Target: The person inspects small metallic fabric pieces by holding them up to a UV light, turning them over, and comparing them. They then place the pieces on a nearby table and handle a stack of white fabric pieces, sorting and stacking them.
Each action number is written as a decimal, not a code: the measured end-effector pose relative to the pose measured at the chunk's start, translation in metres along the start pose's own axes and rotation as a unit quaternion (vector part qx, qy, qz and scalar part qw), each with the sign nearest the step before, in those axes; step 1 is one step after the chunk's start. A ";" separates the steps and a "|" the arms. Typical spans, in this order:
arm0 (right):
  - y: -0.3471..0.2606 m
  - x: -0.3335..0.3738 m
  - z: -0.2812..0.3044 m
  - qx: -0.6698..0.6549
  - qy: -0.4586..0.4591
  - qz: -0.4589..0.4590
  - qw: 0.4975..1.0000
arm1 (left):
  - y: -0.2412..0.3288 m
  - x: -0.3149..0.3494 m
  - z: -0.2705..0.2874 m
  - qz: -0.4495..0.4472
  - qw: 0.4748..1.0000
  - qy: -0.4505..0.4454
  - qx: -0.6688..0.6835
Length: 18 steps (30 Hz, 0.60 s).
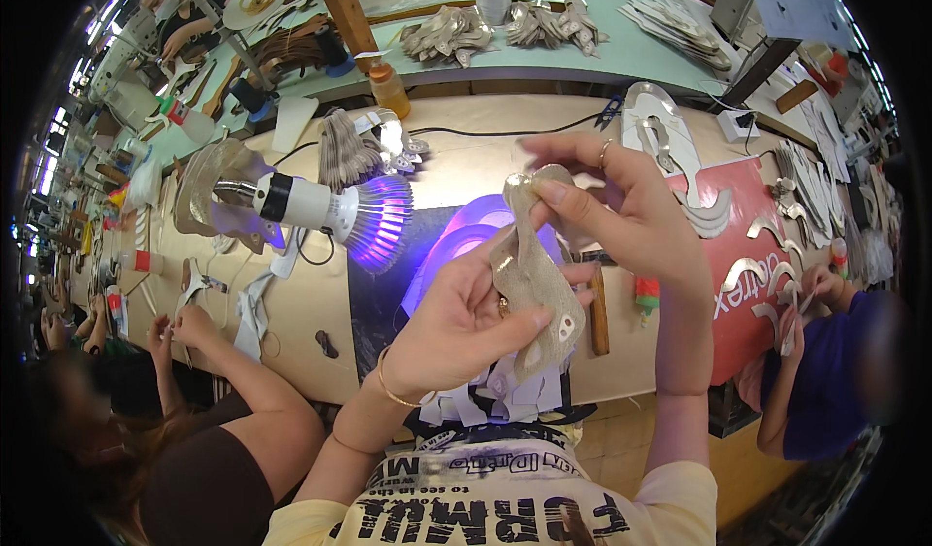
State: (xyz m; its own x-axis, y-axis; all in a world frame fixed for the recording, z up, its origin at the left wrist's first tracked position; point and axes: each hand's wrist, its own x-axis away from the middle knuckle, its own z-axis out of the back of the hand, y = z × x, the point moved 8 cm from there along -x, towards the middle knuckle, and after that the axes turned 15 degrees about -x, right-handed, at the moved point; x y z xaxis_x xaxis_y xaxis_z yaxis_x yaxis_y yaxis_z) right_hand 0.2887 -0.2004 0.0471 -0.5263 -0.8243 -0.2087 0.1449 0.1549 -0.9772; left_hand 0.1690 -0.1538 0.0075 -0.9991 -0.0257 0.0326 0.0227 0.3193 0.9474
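Observation:
A beige, metallic-looking shoe upper piece (532,284) is held up in front of my chest. It has small punched holes near its lower end and a curled upper end. My left hand (476,318) grips its lower half, thumb pressed on the front near the holes. With thumb and fingers my right hand (602,201) pinches the curled top. Part of the piece is hidden behind my fingers. Under it, purple light falls on pale curved pieces (442,260) lying on a dark mat (369,318). White strips (519,396) lie at the table edge close to my body.
A lamp (374,224) glowing purple stands left of my hands. Stacked beige pieces (348,148) and an amber bottle (388,88) sit beyond. A wooden-handled tool (599,313) and glue bottle (647,294) lie to the right, before a red sheet (723,245). Co-workers sit on both sides.

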 end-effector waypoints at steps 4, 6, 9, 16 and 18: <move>-0.021 0.015 0.011 0.152 0.098 0.140 0.973 | 0.005 -0.003 0.009 -0.040 0.996 0.062 -0.053; -0.025 0.029 0.011 0.127 0.072 0.131 0.981 | 0.005 -0.003 0.012 -0.049 0.994 0.073 -0.069; -0.026 0.055 0.003 0.128 0.060 0.105 0.984 | 0.002 -0.004 0.014 -0.054 0.991 0.089 -0.080; -0.016 0.077 -0.005 0.195 0.130 0.130 0.963 | -0.006 -0.009 0.018 -0.049 0.990 0.118 -0.057; -0.009 0.073 -0.006 0.202 0.126 0.121 0.964 | -0.008 -0.010 0.020 -0.046 0.990 0.121 -0.054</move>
State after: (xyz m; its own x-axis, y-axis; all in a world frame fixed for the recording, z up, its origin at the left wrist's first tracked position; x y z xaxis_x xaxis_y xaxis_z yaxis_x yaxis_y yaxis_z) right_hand 0.2439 -0.2591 0.0404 -0.6160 -0.6236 -0.4814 0.5762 0.0601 -0.8151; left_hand 0.1785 -0.1374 -0.0066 -0.9598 -0.2807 0.0076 -0.0515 0.2026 0.9779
